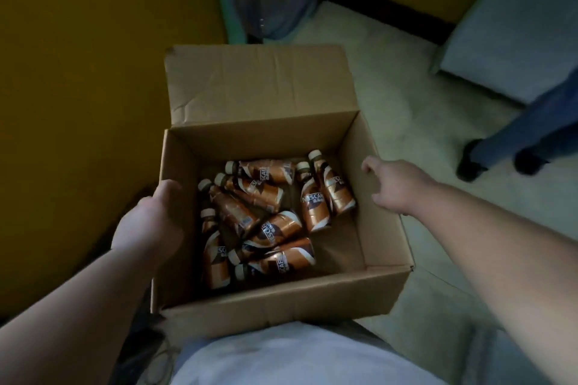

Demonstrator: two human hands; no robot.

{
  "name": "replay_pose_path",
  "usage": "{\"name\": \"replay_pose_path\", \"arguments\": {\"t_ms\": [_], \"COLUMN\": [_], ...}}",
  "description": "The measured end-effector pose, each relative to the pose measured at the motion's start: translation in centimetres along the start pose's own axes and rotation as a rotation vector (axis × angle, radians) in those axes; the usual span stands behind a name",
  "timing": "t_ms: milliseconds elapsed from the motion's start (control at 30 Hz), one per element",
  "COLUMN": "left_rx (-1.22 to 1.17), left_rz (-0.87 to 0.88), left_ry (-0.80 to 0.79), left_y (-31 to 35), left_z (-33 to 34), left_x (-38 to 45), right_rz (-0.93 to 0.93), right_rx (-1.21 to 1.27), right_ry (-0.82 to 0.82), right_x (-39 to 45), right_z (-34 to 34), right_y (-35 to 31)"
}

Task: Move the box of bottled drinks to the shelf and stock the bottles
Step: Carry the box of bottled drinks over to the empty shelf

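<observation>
Pale greenish tiled floor [391, 78]. Directly on it: open brown corrugated cardboard box [259, 87], far flap raised; grey rectangular cushion-like block [513, 40] well apart, far right; dark shoes [472, 162].

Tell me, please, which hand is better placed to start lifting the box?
Left. The left hand already rests on the box at its left wall, while the right hand hovers open, just off the right wall.
</observation>
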State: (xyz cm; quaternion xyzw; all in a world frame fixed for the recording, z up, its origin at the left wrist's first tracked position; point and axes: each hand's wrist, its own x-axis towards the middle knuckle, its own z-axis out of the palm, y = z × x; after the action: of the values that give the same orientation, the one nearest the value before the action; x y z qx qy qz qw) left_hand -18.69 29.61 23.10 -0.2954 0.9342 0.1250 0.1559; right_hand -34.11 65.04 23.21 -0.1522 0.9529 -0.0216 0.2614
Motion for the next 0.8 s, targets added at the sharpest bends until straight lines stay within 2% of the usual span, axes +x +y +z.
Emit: {"name": "replay_pose_path", "arguments": {"t_ms": [267, 433, 600, 800], "left_rx": [0.123, 0.240, 0.316, 0.410], "left_rz": [0.413, 0.781, 1.007, 1.173], "left_ry": [-0.135, -0.154, -0.154, -0.155], "left_y": [17.8, 29.9, 43.1, 59.2], "left_z": [0.4, 0.4, 1.1, 6.0], "left_x": [3.9, 6.6, 5.9, 2.1], "right_rz": [0.445, 0.707, 0.845, 0.998], "right_rx": [0.279, 0.443, 0.560, 0.701], "right_ry": [0.019, 0.068, 0.088, 0.127], "right_x": [-8.4, -12.9, -16.4, -19.1], "right_z": [1.8, 3.5, 3.0, 4.1], "right_y": [13.2, 18.0, 23.2, 34.7]}}
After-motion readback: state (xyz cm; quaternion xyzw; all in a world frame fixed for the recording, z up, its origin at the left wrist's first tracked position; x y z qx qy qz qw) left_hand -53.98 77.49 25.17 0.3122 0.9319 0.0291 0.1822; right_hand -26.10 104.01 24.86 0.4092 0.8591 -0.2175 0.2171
